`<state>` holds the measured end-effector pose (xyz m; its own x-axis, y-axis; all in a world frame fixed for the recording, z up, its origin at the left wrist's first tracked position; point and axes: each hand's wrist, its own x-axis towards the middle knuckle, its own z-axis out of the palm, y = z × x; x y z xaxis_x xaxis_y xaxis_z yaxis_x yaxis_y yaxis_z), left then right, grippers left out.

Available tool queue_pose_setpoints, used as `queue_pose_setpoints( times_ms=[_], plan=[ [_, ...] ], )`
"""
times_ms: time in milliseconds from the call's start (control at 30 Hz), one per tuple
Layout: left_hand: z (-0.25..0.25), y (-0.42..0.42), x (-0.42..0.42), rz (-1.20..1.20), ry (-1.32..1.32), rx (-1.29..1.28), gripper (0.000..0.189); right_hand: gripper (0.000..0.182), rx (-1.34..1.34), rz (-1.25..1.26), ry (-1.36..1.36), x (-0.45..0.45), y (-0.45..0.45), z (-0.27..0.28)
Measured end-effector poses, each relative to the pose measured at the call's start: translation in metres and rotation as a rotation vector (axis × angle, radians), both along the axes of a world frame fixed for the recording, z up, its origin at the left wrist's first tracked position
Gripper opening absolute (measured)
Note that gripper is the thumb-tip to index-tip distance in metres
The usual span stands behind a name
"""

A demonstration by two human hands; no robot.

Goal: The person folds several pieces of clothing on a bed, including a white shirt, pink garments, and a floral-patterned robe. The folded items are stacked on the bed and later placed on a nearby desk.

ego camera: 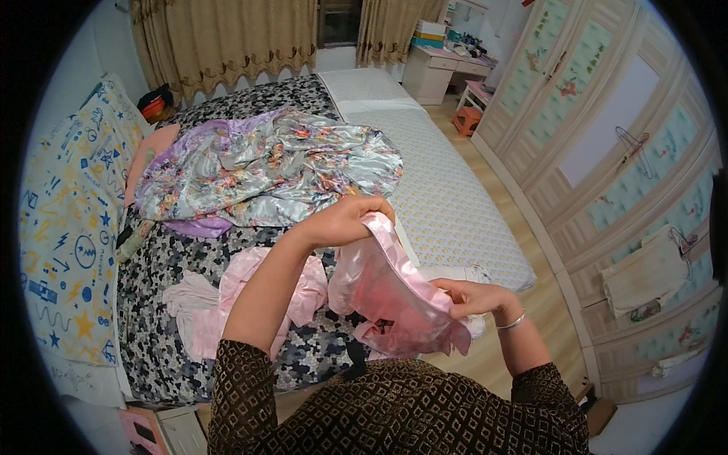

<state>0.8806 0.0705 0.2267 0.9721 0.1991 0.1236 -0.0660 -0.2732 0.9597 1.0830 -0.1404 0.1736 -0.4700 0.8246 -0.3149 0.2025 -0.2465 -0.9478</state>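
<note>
A shiny pink satin garment (392, 290) hangs between my two hands above the near edge of the bed. My left hand (355, 219) grips one end of its banded edge. Further along the same edge, my right hand (475, 298) pinches the fabric between thumb and fingers. The lower part of the garment droops in folds, and its full shape cannot be made out. Beside it on the dark patterned bedsheet (153, 335) lie another crumpled pink satin cloth (310, 284), partly hidden by my left forearm, and a pale grey-pink cloth (190, 298).
A floral satin quilt (273, 165) is heaped on the bed. A pale patterned mattress (449, 193) adjoins it on the right. Wardrobe doors (574, 125) with clothes hangers (634, 148) line the right side. An orange stool (467, 120) and a desk (432, 74) stand further back.
</note>
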Motion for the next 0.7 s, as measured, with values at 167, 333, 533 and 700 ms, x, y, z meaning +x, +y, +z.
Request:
queue_pose_setpoints(
  times_ms=[167,333,533,700],
  plan=[
    [0.019,-0.014,0.013,-0.02,0.006,-0.087,0.026,0.05,-0.207,-0.264,0.244,0.001,0.001,-0.007],
    [0.021,-0.019,0.021,-0.012,-0.02,-0.074,0.021,0.034,-0.107,-0.328,0.327,-0.029,0.009,0.008],
    [-0.002,-0.003,0.025,0.103,-0.034,0.171,0.022,0.03,-0.049,-0.334,0.339,-0.014,0.013,0.026],
    [-0.016,0.006,0.02,0.3,-0.084,0.024,0.023,0.03,-0.011,-0.455,0.174,-0.022,0.032,0.052]
  ],
)
